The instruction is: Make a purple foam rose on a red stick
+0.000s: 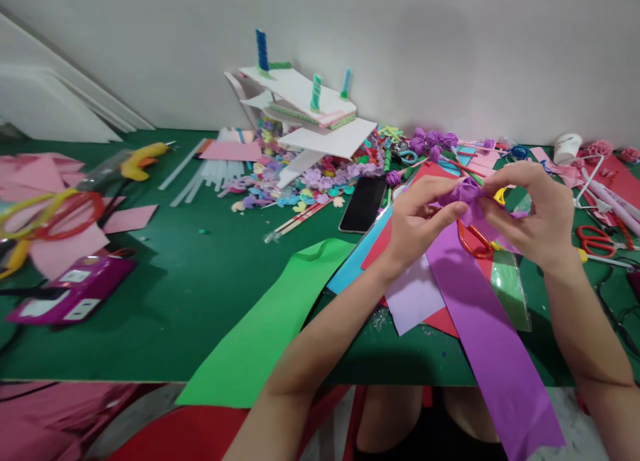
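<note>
My left hand (415,218) and my right hand (535,214) meet over the right half of the table. Both have their fingers closed on a crumpled purple paper flower (467,193), pinching it from either side. A thin green stem (476,177) shows at its top. Below my hands a long purple paper strip (493,328) runs down past the table's front edge; whether it joins the flower cannot be made out. Scissors with red handles (475,242) lie under my hands, on red, lilac and blue sheets. A green paper strip (270,321) lies left of my left forearm.
A black phone (363,204) lies near a heap of small coloured flowers (320,181). White boards with upright candle-like sticks (315,94) rise behind. At left are a yellow glue gun (143,161), a purple box (75,291) and more scissors (70,214). Purple flowers (433,141) sit at the back.
</note>
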A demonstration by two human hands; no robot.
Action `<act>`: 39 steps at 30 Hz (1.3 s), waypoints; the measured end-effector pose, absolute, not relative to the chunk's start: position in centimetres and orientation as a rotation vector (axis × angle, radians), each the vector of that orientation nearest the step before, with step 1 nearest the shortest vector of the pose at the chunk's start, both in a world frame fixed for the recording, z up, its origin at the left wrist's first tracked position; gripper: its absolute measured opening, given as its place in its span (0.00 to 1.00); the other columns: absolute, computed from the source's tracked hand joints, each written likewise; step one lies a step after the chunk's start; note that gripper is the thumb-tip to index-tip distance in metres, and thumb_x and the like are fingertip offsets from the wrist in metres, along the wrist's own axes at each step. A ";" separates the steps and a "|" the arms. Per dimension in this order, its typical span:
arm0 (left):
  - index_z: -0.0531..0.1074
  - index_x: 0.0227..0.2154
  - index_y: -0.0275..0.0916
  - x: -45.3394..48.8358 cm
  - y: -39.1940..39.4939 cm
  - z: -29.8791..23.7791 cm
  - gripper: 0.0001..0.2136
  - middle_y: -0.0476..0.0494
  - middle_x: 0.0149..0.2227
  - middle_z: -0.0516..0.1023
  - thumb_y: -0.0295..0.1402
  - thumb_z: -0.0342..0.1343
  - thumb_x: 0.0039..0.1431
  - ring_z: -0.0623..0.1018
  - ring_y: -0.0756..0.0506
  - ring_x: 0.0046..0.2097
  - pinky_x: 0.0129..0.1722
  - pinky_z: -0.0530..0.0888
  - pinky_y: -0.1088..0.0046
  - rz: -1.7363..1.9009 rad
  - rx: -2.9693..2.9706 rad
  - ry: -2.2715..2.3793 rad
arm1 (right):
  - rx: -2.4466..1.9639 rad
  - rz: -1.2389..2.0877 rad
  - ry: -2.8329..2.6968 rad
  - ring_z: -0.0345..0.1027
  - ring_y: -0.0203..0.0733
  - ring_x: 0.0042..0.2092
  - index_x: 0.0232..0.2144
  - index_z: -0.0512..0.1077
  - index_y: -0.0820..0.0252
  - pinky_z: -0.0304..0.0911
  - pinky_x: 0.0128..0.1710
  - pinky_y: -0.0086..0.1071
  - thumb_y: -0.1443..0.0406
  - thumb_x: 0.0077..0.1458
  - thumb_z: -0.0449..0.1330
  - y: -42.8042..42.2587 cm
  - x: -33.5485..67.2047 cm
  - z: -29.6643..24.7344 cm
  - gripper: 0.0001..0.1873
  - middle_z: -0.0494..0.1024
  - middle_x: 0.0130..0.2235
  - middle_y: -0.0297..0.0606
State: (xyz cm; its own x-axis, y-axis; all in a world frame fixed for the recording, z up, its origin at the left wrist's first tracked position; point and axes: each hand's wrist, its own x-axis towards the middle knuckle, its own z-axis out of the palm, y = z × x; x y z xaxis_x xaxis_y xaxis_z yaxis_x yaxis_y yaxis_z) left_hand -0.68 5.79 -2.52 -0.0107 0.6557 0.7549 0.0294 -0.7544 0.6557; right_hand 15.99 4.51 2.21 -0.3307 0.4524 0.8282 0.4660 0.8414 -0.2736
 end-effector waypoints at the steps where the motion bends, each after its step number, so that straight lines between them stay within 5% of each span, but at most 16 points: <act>1: 0.77 0.33 0.41 -0.7 5.7 -2.4 0.10 0.46 0.33 0.80 0.42 0.60 0.53 0.77 0.50 0.35 0.33 0.73 0.74 1.816 1.821 0.723 | -0.659 -0.043 -1.965 0.71 0.39 0.34 0.38 0.69 0.49 0.64 0.41 0.40 0.71 0.52 0.60 4.7 16.0 2.1 0.12 0.77 0.33 0.28; 5: 0.78 0.33 0.42 -0.7 5.5 -2.1 0.09 0.47 0.32 0.79 0.39 0.55 0.58 0.75 0.52 0.31 0.30 0.72 0.75 1.806 1.829 0.761 | -0.606 -0.094 -1.937 0.71 0.38 0.33 0.37 0.69 0.47 0.61 0.46 0.42 0.71 0.53 0.59 5.0 15.6 1.6 0.12 0.77 0.32 0.26; 13: 0.75 0.39 0.43 -0.6 5.3 -2.3 0.09 0.51 0.27 0.77 0.38 0.56 0.58 0.73 0.54 0.24 0.23 0.70 0.80 1.836 1.598 0.785 | -0.866 0.276 -1.901 0.72 0.37 0.33 0.31 0.72 0.55 0.67 0.35 0.34 0.64 0.52 0.61 4.4 14.6 1.6 0.03 0.78 0.30 0.31; 22: 0.72 0.29 0.39 -0.5 5.3 -2.0 0.06 0.52 0.23 0.71 0.35 0.58 0.56 0.68 0.57 0.19 0.18 0.67 0.80 1.790 1.542 0.638 | -0.833 0.310 -2.015 0.72 0.38 0.35 0.33 0.74 0.51 0.67 0.37 0.36 0.63 0.56 0.58 4.6 15.6 2.1 0.05 0.79 0.33 0.31; 30: 0.72 0.32 0.39 -0.7 5.5 -2.7 0.08 0.52 0.27 0.72 0.38 0.55 0.59 0.68 0.57 0.24 0.22 0.65 0.82 1.742 1.821 0.660 | -0.843 0.100 -2.052 0.71 0.38 0.31 0.30 0.74 0.51 0.64 0.43 0.41 0.64 0.54 0.60 4.5 16.3 2.7 0.03 0.79 0.29 0.29; 34: 0.72 0.30 0.40 -0.8 5.7 -2.8 0.08 0.53 0.26 0.73 0.38 0.62 0.52 0.70 0.56 0.26 0.24 0.67 0.81 1.781 1.941 0.596 | -0.869 0.118 -2.027 0.71 0.38 0.31 0.28 0.73 0.52 0.65 0.42 0.41 0.64 0.51 0.62 4.3 16.3 2.8 0.01 0.78 0.27 0.29; 39: 0.73 0.30 0.40 -1.0 5.5 -2.6 0.04 0.52 0.27 0.75 0.35 0.58 0.57 0.72 0.56 0.23 0.22 0.68 0.80 1.704 1.817 0.576 | -0.888 0.227 -2.027 0.71 0.38 0.31 0.27 0.73 0.54 0.66 0.39 0.38 0.62 0.51 0.62 4.4 16.5 3.0 0.04 0.78 0.27 0.30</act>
State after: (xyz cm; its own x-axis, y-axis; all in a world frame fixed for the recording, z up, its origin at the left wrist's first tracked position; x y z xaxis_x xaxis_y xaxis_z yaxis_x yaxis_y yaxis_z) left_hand -1.05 5.48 -2.58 0.0924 0.6615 0.7443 -0.0738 -0.7409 0.6676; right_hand 16.51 4.44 2.97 -0.3517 0.6658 0.6580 0.5040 0.7270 -0.4663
